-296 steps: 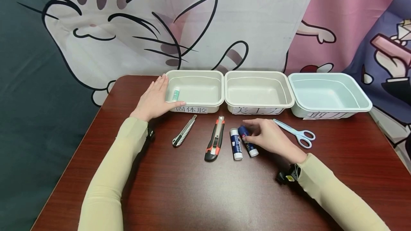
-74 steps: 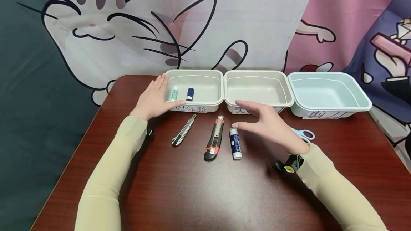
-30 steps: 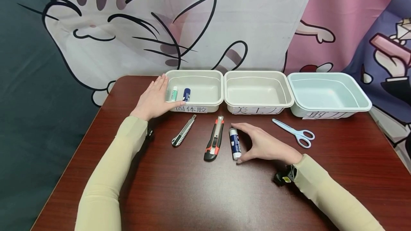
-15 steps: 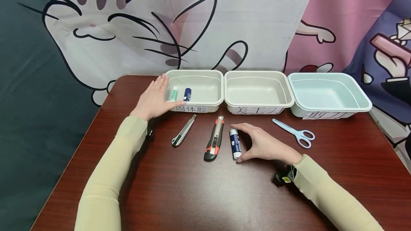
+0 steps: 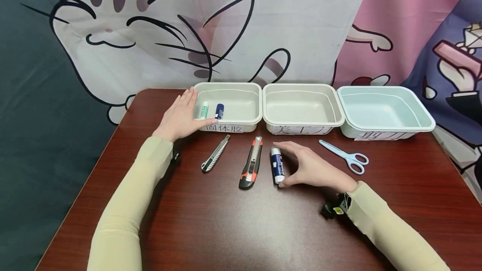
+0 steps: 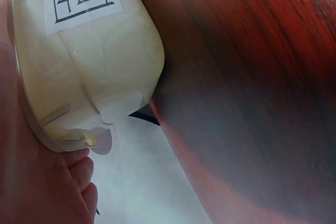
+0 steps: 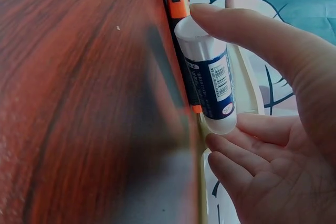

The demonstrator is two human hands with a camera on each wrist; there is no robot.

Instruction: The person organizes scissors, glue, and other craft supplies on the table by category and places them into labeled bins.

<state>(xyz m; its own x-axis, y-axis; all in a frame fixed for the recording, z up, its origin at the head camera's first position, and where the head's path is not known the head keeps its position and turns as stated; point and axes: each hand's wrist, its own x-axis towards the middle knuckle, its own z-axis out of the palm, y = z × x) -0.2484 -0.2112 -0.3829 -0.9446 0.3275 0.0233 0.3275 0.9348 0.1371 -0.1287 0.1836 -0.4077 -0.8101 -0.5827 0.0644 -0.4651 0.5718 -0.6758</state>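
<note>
In the head view, my right hand [image 5: 314, 166] pinches a blue-and-white glue stick [image 5: 277, 165] by its two ends, thumb at the near end and fingers at the far one. The right wrist view has the glue stick [image 7: 209, 80] tilted just above the tabletop, its barcode showing. My left hand [image 5: 180, 116] rests along the left corner of the left cream bin [image 5: 241, 126], fingers straight on the side rim and thumb over the front rim. Inside that bin are a small green-and-white glue stick [image 5: 204, 110] and a dark blue glue stick [image 5: 219, 111], its lower end partly hidden by the front rim.
A middle cream bin [image 5: 303, 123] and a pale blue bin [image 5: 391, 129] continue the row, each with a paper label in front. A slim utility knife [image 5: 216, 154], a black-and-orange utility knife [image 5: 251, 163] and light blue scissors [image 5: 346, 156] lie on the brown table [image 5: 226, 229].
A dark blue glue stick went from the table into the left bin, and my right hand came back to the remaining one. Just now that glue stick has risen slightly. My left hand stays put.
</note>
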